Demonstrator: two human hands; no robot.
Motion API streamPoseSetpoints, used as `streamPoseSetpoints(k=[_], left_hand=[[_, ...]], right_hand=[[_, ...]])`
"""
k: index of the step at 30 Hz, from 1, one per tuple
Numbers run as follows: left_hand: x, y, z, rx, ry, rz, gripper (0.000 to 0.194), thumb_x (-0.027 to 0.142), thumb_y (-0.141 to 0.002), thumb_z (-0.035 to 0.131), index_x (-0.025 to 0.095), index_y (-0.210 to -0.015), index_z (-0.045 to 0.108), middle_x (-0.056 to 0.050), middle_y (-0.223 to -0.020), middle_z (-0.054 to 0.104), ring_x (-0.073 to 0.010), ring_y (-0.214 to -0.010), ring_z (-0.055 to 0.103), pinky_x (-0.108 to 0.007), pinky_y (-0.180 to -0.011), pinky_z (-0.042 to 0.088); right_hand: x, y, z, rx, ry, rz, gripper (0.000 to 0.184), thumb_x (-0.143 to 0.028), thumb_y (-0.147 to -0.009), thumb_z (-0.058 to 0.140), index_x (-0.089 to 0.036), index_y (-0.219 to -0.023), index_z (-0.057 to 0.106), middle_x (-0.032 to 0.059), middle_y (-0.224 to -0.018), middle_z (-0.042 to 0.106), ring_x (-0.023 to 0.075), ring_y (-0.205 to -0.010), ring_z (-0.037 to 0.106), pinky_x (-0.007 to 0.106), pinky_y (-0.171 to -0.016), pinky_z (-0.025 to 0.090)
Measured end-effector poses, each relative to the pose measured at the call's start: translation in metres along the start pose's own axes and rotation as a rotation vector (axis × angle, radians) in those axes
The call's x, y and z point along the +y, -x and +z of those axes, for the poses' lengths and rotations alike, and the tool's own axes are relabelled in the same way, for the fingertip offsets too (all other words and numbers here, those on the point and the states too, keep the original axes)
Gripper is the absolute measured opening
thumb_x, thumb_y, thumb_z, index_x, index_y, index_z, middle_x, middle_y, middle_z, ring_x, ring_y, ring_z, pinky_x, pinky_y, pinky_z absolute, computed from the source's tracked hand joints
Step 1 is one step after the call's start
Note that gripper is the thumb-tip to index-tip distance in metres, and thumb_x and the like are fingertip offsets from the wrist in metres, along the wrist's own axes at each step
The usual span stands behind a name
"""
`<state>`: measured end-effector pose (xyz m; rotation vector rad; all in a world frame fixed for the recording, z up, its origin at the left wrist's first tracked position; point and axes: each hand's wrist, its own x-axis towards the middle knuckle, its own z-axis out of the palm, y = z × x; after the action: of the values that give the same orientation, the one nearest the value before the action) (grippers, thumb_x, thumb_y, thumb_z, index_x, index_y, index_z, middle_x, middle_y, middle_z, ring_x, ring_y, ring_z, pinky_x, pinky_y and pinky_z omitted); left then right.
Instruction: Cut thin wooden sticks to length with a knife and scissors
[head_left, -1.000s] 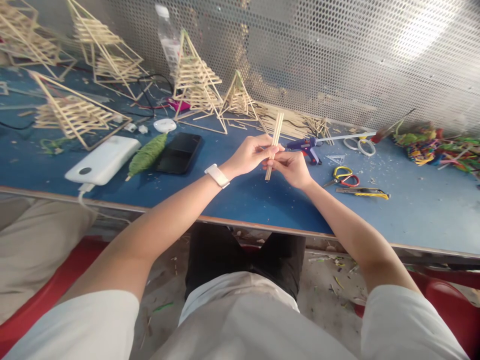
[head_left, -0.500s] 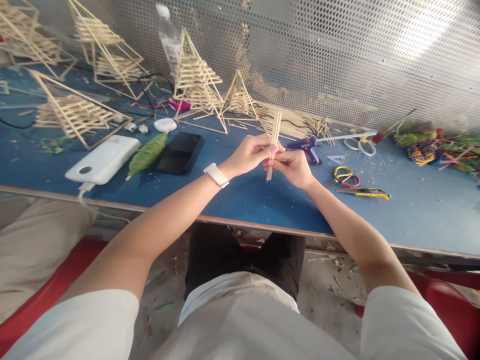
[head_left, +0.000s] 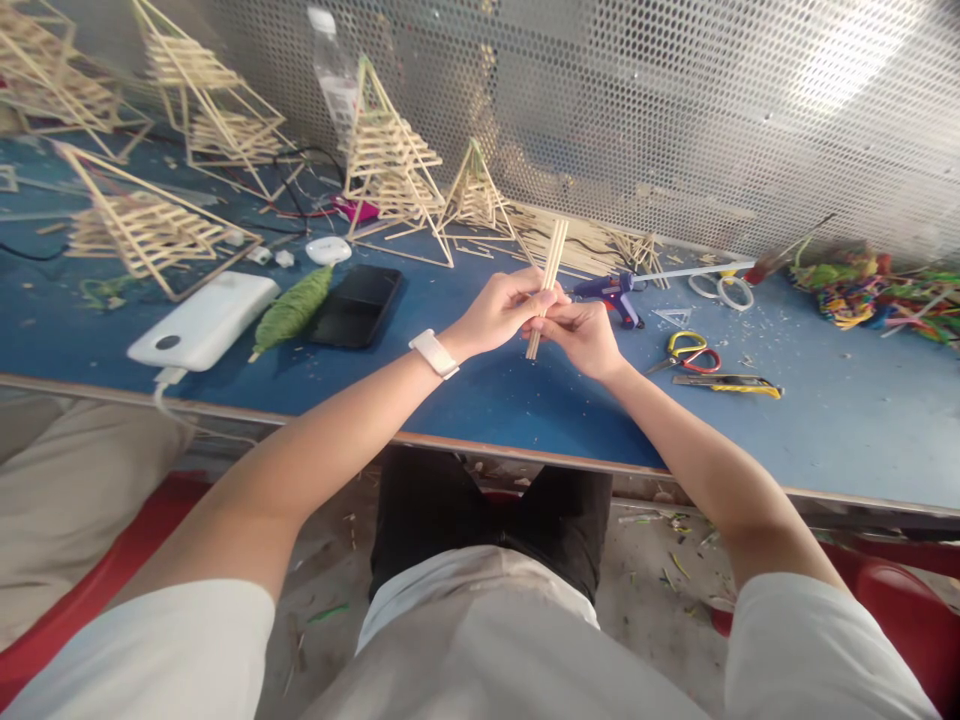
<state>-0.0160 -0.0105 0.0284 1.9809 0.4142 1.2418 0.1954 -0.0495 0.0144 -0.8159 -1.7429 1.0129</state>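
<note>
The upper garment is a loose, short-sleeved shirt, light gray to off-white, with a plain front. The left sleeve and right sleeve are pale, wide and straight-cut, each covering the upper arm and leaving the forearm bare. The hem forms a curved, gathered edge with soft folds at the waist. Below it are plain black trousers. A white wristband, flat with rounded corners, encircles the left wrist. The left hand and right hand are bare.
</note>
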Motion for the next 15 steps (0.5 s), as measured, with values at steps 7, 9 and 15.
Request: streamPoseSetpoints(k=[7,9,15], left_hand=[[0.002,-0.002,-0.004,0.081,-0.087,0.029,0.064,0.079,-0.117,0.06,0.021,-0.109,0.089,-0.013,-0.116,0.087,-0.0237,-0.109,0.081,-0.039,-0.101,0.062],[0.001,-0.003,-0.008,0.102,-0.176,0.061,0.064,0.078,-0.118,0.058,0.022,-0.109,0.089,-0.013,-0.116,0.086,-0.0259,-0.112,0.08,-0.043,-0.106,0.06],[-0.018,-0.003,-0.015,0.068,-0.447,0.188,0.049,0.07,-0.118,0.063,0.03,-0.114,0.09,-0.01,-0.119,0.085,-0.0326,-0.117,0.073,-0.055,-0.114,0.052]], right_hand=[[-0.004,-0.001,0.0,0.15,0.102,0.008,0.063,-0.073,-0.086,0.102,-0.023,-0.123,0.091,0.0076,-0.117,0.093,0.0278,-0.106,0.089,0.043,-0.104,0.075],[-0.009,-0.002,-0.006,0.237,0.178,-0.057,0.065,-0.074,-0.083,0.104,-0.024,-0.123,0.089,0.0076,-0.115,0.091,0.0264,-0.106,0.087,0.039,-0.1,0.074],[-0.025,0.003,-0.017,0.307,0.219,-0.175,0.075,-0.073,-0.082,0.105,-0.033,-0.141,0.083,0.0002,-0.096,0.078,0.0219,-0.09,0.078,0.036,-0.083,0.069]])
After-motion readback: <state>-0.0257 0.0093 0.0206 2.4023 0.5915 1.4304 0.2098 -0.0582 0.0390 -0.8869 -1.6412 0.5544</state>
